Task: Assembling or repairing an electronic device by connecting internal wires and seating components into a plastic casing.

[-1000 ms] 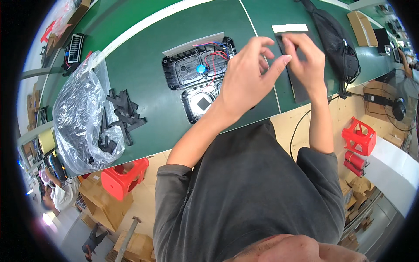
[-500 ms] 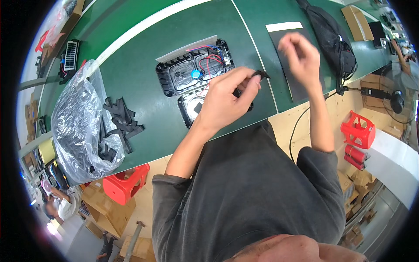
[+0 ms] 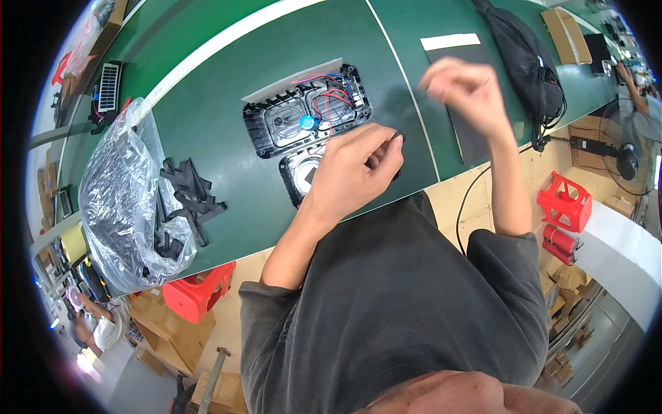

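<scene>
My left hand [image 3: 358,165] is closed in a pinch, with a small black strip [image 3: 398,136] showing at its fingertips. It hovers over the near part of an opened black plastic housing, hiding some of it. The far half-shell [image 3: 265,131] holds red and blue wires, a round blue part [image 3: 307,123] and a grey flat panel [image 3: 293,81] along its back edge. The nearer half [image 3: 293,181] has a pale round part, partly covered by my hand. My right hand [image 3: 472,96] is raised over the dark sheet, its curled fingers smeared by motion; whether they hold anything is unclear.
Left of the housing lie several black strips [image 3: 189,186] beside a clear plastic bag [image 3: 117,200]. A dark sheet [image 3: 476,141] and a black bag [image 3: 524,62] lie on the right of the green table [image 3: 241,221]. Red stools [image 3: 196,297] and a fan [image 3: 626,162] stand beyond its edge.
My left hand has come slightly nearer to me and turned, so less of the black strip shows. My right hand has shifted a little left and down, fingers blurred.
</scene>
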The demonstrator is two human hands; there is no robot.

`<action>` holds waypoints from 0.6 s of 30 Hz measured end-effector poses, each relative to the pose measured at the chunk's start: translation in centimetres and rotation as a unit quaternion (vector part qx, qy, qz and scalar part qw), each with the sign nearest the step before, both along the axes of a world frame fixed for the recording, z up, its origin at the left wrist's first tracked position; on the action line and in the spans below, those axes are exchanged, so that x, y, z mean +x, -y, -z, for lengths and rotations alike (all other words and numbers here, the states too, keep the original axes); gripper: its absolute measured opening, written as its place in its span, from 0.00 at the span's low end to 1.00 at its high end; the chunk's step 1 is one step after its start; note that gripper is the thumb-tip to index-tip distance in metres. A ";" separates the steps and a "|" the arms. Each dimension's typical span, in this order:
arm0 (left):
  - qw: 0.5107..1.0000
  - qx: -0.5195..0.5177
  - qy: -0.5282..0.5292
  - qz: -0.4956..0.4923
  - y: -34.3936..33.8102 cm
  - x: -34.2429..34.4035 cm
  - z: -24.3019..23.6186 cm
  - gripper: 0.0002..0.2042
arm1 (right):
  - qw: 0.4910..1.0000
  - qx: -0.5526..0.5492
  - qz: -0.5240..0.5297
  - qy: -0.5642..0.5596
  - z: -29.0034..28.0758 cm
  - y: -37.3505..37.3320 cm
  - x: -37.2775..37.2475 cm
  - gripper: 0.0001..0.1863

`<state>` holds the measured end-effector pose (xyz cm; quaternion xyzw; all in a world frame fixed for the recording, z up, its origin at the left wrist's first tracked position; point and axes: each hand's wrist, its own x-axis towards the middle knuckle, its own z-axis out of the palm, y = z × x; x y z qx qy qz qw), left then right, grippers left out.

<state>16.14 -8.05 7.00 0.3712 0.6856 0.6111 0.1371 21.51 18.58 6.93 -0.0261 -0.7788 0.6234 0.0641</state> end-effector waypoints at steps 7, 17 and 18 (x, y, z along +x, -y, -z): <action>1.000 0.005 0.009 0.007 1.0 0.3 -0.6 0.05 | 0.905 0.301 0.282 -0.108 5.5 -6.0 -3.9 0.06; 1.000 0.006 0.007 0.001 2.2 -0.1 0.0 0.05 | 0.908 0.345 0.211 -0.107 7.6 -6.1 -3.6 0.06; 1.000 -0.007 0.005 0.004 2.1 -0.2 0.0 0.05 | 0.923 0.325 0.191 -0.075 7.5 -6.4 -3.5 0.07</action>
